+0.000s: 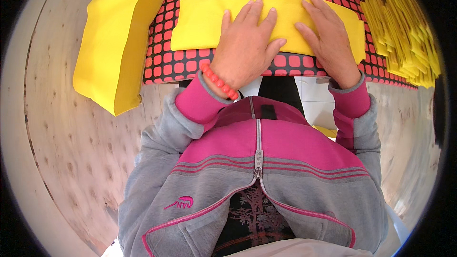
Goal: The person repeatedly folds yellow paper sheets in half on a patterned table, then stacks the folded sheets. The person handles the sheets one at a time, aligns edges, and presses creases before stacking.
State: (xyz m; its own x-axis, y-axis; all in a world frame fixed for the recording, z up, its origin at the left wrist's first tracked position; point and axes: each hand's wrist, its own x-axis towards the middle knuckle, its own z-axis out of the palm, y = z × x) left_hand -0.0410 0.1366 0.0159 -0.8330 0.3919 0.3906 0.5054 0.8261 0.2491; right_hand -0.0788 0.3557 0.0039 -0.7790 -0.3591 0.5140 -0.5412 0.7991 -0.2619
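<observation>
A folded piece of yellow fabric [200,24] lies flat and lengthwise across a table with a red-and-black checked cover. My left hand [247,40] rests on its middle, palm down, fingers spread and pointing away from me. Toward the right end of the same fabric, my right hand [328,38] also lies palm down with its fingers apart. Neither hand grips anything. A red bead bracelet [219,82] circles my left wrist.
At the left, a larger yellow fabric stack [112,33] hangs over the table's edge. Many thin yellow folded pieces [400,28] are piled at the far right. The checked table cover [164,64] ends just in front of my body. Pale wood-look boards [71,152] lie to the left.
</observation>
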